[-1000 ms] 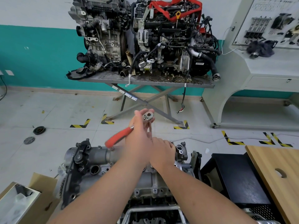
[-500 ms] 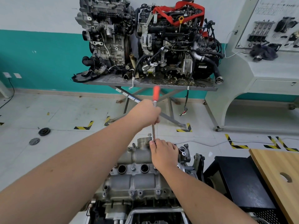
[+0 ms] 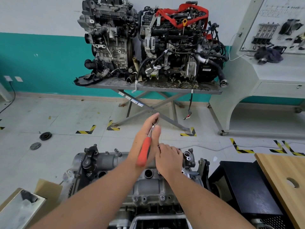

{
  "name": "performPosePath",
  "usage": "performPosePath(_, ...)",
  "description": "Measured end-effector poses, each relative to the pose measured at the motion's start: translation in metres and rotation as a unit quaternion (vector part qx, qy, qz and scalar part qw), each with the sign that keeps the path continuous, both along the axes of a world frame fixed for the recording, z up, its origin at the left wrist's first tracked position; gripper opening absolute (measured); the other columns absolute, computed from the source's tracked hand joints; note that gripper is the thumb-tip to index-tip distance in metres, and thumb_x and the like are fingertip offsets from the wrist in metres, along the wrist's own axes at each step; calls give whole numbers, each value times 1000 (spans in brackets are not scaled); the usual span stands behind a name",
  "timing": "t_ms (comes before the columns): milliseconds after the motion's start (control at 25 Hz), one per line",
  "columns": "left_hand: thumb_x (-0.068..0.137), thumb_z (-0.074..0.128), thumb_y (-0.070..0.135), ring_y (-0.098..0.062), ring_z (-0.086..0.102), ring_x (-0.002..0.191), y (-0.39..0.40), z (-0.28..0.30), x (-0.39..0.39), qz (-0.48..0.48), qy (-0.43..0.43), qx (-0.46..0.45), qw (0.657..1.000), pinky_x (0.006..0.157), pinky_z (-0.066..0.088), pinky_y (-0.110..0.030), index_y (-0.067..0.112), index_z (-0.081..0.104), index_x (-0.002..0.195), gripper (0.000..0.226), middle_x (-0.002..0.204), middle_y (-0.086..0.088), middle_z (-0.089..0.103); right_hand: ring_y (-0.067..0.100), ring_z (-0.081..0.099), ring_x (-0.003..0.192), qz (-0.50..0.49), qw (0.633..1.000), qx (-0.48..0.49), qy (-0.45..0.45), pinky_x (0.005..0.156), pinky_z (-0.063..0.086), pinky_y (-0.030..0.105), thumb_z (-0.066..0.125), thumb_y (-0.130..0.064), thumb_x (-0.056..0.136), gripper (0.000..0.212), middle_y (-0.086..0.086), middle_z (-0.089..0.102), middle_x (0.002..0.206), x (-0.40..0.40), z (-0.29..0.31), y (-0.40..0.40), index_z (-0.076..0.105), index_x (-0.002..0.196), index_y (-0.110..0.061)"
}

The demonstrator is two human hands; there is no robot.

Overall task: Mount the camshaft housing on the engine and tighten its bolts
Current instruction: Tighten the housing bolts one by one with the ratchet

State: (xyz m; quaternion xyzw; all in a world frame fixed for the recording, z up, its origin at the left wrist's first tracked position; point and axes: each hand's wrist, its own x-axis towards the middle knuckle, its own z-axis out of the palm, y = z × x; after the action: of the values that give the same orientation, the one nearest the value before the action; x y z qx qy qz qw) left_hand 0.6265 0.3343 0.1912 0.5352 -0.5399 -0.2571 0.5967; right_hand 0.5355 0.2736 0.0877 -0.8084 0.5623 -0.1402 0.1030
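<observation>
Housing position: the camshaft housing [image 3: 148,184] is seen already seated on top of the engine [image 3: 145,210], near the bottom centre of the view, between the two forearms.
Bolts: several bolt heads [image 3: 162,198] are seen seated along the near edge of the housing; whether they are fully tightened cannot be told.
Left grip: the left hand [image 3: 146,139] is raised over the far end of the housing, and a red-handled ratchet wrench [image 3: 145,152] is held in it, handle sloping back toward the wrist.
Right grip: the right hand [image 3: 168,157] is laid on the far right part of the housing, fingers curled at the foot of the tool; what is pinched is hidden.
Progress: mounting is judged done; tightening is judged under way at the far end, with the remaining bolts probably left to finish.
Surroundings: two complete engines [image 3: 148,43] are stood on a scissor-leg bench [image 3: 153,87] against the far teal wall.
Right side: a wooden panel with a hole [image 3: 285,184] and a black cabinet [image 3: 244,190] are placed just beside the engine.
Left side: an open cardboard box [image 3: 24,207] is set near; two round discs [image 3: 40,140] lie on the floor.
Obstruction: the bolt being worked is covered by both hands.
</observation>
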Motion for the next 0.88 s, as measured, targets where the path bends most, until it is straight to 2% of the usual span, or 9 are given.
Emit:
performPosePath(120,95,37,56,-2,60,118,-9,7,-28,48,223,39,973,105,45,-37,53,60,116,31,115,14,70,17,55,112,6,999,18,34,102,33,37,22,-40,97,38,-11,64,110,-1,0,-3,57,109,-30)
performPosePath(200,93,34,65,-8,62,109,-15,15,-28,51,319,120,939,98,40,-39,46,71,101,42,96,11,74,17,55,112,7,999,21,35,101,33,37,32,-39,100,28,-11,64,110,-2,-2,-3,57,109,-30)
performPosePath(320,96,39,58,-13,62,87,-21,21,-5,66,367,210,904,82,36,-40,26,74,73,53,75,4,72,19,57,106,-5,1000,16,5,98,33,38,17,-50,101,48,-9,67,107,0,-3,-3,60,104,-28)
performPosePath(480,93,39,39,-13,67,78,-32,46,14,44,253,320,912,79,37,-40,17,61,78,34,71,-1,72,21,58,103,-6,1000,1,-2,94,34,39,12,-54,100,55,-8,68,106,1,-6,-3,61,103,-28)
performPosePath(560,91,38,29,-7,69,64,-38,58,16,41,177,360,915,79,40,-38,13,62,92,29,73,-1,74,22,58,104,-7,1000,2,-3,93,33,39,15,-54,101,53,-6,68,107,0,-7,-3,61,104,-27)
performPosePath(680,93,38,15,-8,66,50,-47,74,17,58,80,351,931,59,46,-26,5,59,105,26,82,-9,72,22,58,106,-7,1000,5,6,94,33,40,17,-53,102,52,-6,68,110,0,-8,-4,62,105,-26)
performPosePath(760,97,43,9,-18,68,69,-54,81,18,54,-96,349,931,58,54,-27,2,58,103,19,94,-14,68,22,57,107,-7,1000,1,8,95,33,39,17,-52,102,52,-5,68,110,1,-7,-4,62,106,-26)
performPosePath(840,102,42,13,-25,65,84,-58,81,12,46,-354,316,879,73,57,-38,5,59,108,19,99,-10,65,22,58,105,-10,1000,-6,3,94,33,39,17,-52,102,53,-6,68,108,1,-6,-2,63,105,-26)
performPosePath(880,104,40,19,-25,63,82,-57,78,8,43,-434,284,854,73,55,-42,12,57,106,19,96,-6,63,22,58,104,-12,1000,-6,1,93,33,39,15,-52,101,54,-6,68,107,1,-6,-2,63,104,-26)
